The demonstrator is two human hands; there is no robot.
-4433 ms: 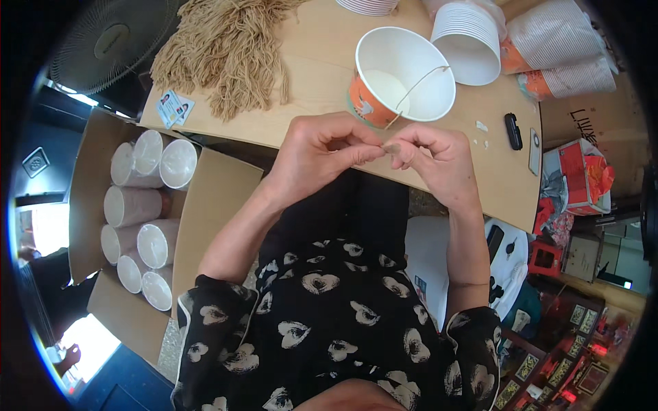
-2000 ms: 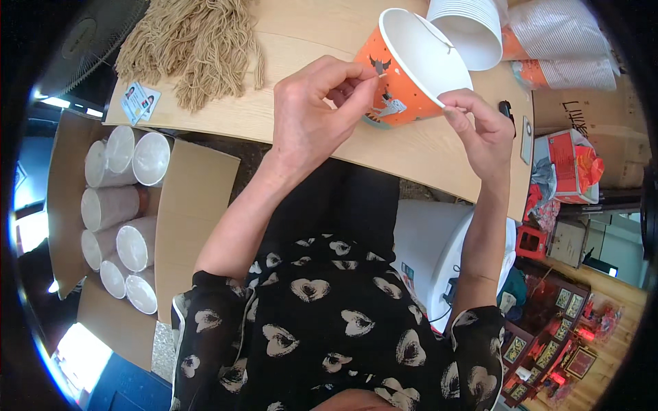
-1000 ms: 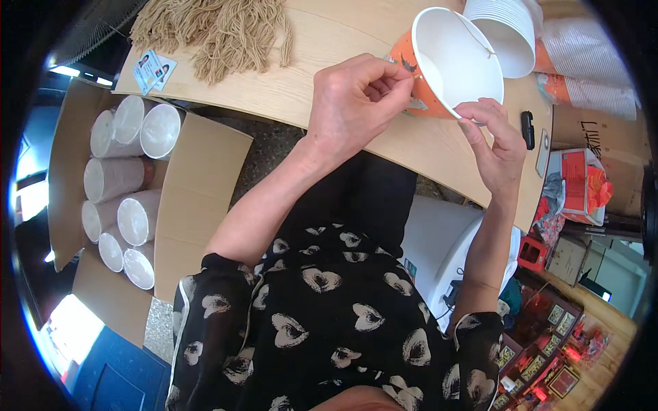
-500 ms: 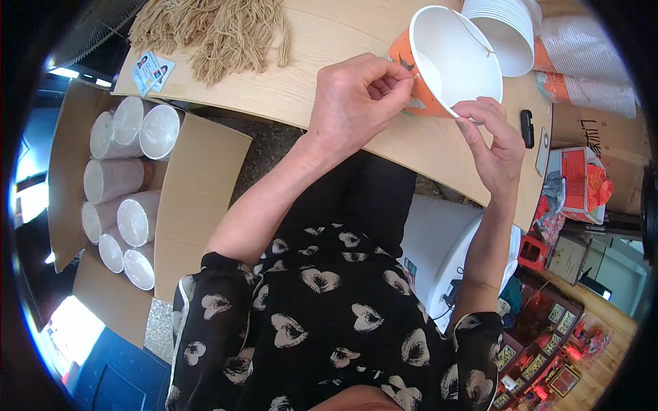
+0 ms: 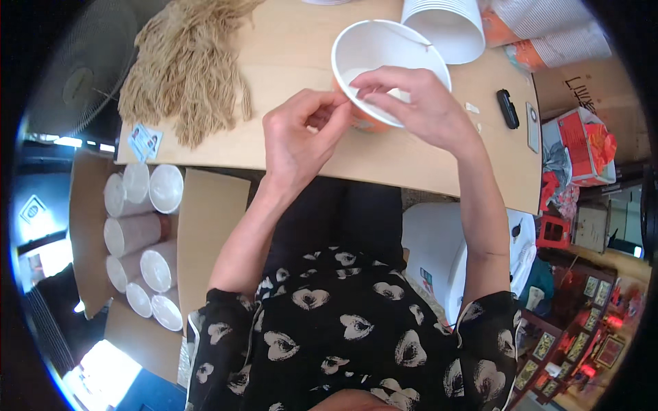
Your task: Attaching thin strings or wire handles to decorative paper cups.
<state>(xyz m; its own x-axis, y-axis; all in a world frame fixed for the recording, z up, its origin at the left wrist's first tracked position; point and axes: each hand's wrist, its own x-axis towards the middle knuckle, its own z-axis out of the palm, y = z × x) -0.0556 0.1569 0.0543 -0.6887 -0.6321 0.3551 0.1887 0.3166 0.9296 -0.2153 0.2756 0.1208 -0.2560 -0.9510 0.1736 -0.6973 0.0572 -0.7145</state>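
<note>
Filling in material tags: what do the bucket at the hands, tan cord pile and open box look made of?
Bucket: likely coated paperboard; smooth white inside, printed orange outside.
Cord pile: some yarn, perhaps cotton; matte, soft wavy strands.
Open box: probably cardboard; matte brown, flat folded flaps.

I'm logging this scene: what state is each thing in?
Bucket: open, no lid
Cord: along bucket's inner wall, partly visible
Left hand: at bucket's rim
Right hand: fingers inside bucket
Yarn: loosely heaped
Carton: open, holding wrapped stacks
Tub stack: nested, lying down
Cards: flat, overlapping
Fan: spinning or not, unclear
</note>
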